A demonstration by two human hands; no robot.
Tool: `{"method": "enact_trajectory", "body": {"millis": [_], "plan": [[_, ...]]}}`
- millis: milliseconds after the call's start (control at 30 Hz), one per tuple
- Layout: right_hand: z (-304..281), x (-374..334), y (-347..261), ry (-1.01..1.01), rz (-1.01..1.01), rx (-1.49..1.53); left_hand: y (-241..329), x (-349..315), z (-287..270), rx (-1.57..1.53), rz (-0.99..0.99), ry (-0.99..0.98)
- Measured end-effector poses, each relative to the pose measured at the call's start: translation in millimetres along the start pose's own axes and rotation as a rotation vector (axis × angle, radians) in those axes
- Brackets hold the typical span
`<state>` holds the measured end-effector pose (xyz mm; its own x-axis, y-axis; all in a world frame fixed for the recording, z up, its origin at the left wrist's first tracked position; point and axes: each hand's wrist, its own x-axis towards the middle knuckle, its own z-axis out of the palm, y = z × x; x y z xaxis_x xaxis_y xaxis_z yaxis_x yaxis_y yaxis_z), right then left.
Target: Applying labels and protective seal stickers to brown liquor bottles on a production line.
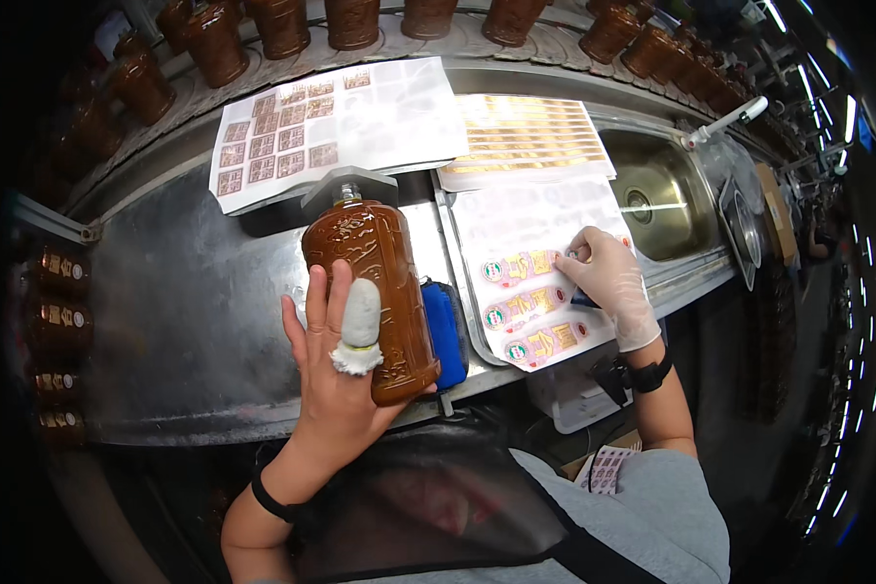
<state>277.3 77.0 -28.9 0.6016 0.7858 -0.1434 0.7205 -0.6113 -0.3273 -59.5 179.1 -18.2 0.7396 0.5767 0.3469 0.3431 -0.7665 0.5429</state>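
A brown glossy bottle (384, 253) with raised relief and a clear narrow neck lies on the metal counter, its neck against a grey angled holder (384, 185). My left hand (346, 394) grips its near end, fingers along its left side and thumb under the base; one finger wears a white padded sleeve (362, 316). On a white label sheet (545, 209) sit three long pink-and-gold labels with green round marks. My right hand (608, 282), in a thin pale glove, pinches the right end of the uppermost label (516, 269). Its fingertips partly hide that end.
A blue pad (444, 336) lies right of the bottle. Behind are a sheet of small square labels (399, 117) and a gold-striped sheet (530, 136). A sink (652, 195) with a white faucet (725, 122) stands at right. Brown bottles line the conveyor (311, 60).
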Motion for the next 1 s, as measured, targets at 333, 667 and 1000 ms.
{"method": "enact_trajectory", "body": {"millis": [333,667,1000], "plan": [[-3,72,5,-0.081,0.052,-0.261,-20,-24,9,-0.021,-0.041,0.038],[-36,102,105,-0.051,0.378,-0.096,-30,-37,6,-0.333,-0.264,-0.150],[-28,102,140,0.139,0.354,0.532,-34,-38,12,-0.305,-0.205,-0.081]]}}
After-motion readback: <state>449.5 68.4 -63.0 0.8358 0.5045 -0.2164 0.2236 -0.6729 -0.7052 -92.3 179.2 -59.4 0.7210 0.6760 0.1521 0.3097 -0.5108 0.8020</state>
